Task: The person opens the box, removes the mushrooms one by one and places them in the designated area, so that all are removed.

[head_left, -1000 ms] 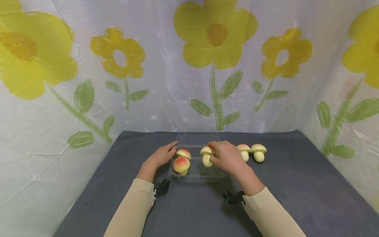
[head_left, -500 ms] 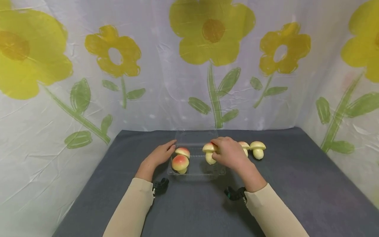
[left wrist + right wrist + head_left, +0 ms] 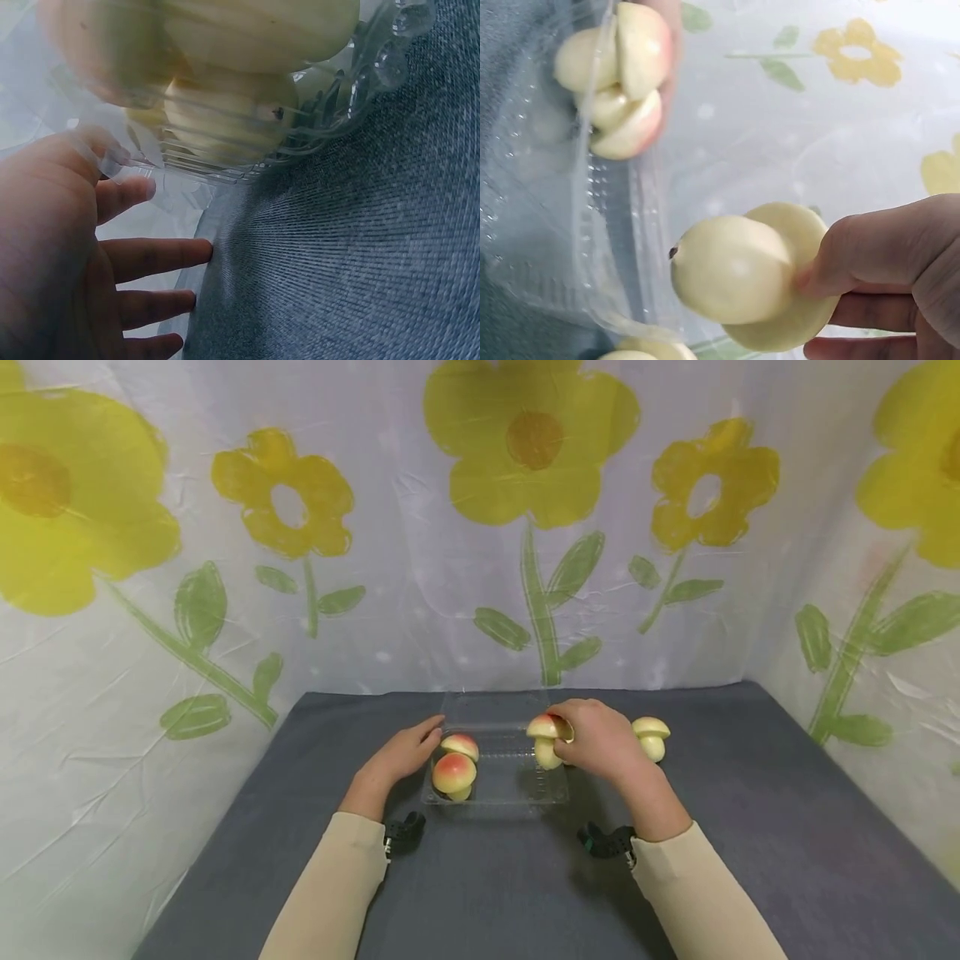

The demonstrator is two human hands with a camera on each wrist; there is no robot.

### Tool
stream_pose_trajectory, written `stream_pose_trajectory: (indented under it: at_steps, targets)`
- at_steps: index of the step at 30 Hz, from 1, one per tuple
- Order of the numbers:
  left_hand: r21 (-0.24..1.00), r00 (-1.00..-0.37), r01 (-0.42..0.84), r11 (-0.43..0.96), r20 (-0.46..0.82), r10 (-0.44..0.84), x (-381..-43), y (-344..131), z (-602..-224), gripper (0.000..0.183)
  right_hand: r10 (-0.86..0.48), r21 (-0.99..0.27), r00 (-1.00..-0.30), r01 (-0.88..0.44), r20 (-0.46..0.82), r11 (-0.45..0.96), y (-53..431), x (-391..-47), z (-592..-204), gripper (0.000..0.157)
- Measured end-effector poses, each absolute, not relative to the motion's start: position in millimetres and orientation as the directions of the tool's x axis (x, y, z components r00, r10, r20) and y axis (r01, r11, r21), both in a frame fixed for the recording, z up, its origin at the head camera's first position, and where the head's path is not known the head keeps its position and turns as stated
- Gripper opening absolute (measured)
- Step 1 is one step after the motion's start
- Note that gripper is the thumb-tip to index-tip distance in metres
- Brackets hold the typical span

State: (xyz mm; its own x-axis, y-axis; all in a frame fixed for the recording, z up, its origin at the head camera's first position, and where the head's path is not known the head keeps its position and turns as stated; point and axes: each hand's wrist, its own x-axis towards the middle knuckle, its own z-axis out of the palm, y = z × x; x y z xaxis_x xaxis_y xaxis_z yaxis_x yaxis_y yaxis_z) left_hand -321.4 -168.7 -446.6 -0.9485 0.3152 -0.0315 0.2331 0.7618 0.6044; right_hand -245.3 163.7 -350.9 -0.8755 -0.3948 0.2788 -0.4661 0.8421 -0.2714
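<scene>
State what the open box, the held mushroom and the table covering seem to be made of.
Box: thin clear plastic, glossy; it is see-through, and its ribbed walls catch highlights.
Held mushroom: probably artificial, perhaps painted foam or plastic; smooth with a soft sheen, red blending into cream. Which material stays open.
Table covering: apparently fabric, matte; fine ridged texture up close.

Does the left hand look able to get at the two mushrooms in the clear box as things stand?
Likely yes: the clear box is open on top, and the two mushrooms sit at its left end, beside the left hand. Only the side wall seems to stand between.
</scene>
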Motion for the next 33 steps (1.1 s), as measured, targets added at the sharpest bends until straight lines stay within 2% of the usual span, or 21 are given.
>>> stream_pose_trajectory:
  at_steps: [6,16,19,25,33]
  targets:
    - [0.599,-0.949,0.236,0.765,-0.029,0.315,-323.2,-168.9,-447.3,0.057,-0.367,-0.319,-0.904,-0.422,0.22,0.848,176.3,-247.8,-344.1,0.028]
    - [0.625,-0.947,0.229,0.746,-0.034,0.319,-323.0,-173.2,-447.3,0.057,-0.295,-0.349,-0.955,-0.281,0.014,0.894,187.1,-246.3,-338.9,0.04]
    - [0.624,-0.946,0.234,0.746,-0.032,0.324,-324.0,-173.9,-446.6,0.056,-0.304,-0.348,-0.952,-0.278,-0.022,0.895,188.6,-247.9,-341.1,0.037]
    - [0.631,-0.95,0.224,0.742,-0.026,0.31,-325.9,-174.4,-445.7,0.055,-0.332,-0.356,-0.941,-0.288,-0.069,0.889,189.9,-254.7,-348.7,0.015]
    - [0.674,-0.954,0.202,0.711,-0.027,0.297,-325.6,-175.6,-447.2,0.054,-0.367,-0.312,-0.925,-0.322,-0.096,0.894,187.7,-261.6,-365.0,0.019]
